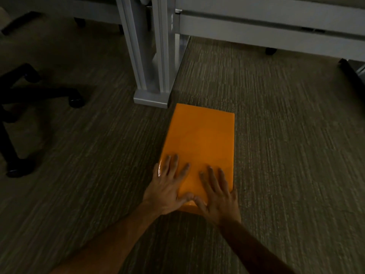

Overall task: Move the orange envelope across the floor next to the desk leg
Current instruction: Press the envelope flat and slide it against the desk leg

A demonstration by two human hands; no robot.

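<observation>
The orange envelope [199,141] lies flat on the carpet, its far left corner close to the foot of the grey desk leg [152,62]. My left hand [167,186] rests palm down on the envelope's near left part, fingers spread. On the near right part my right hand [217,194] lies flat in the same way. The two thumbs almost touch near the envelope's near edge. Neither hand grips the envelope; both press on top of it.
A black office chair base [23,99] with castors stands at the left. Grey desk frame rails [266,22] run along the back right, with a castor [270,50] beneath. A dark object [353,70] sits at the right edge. Striped carpet [286,145] surrounds the envelope.
</observation>
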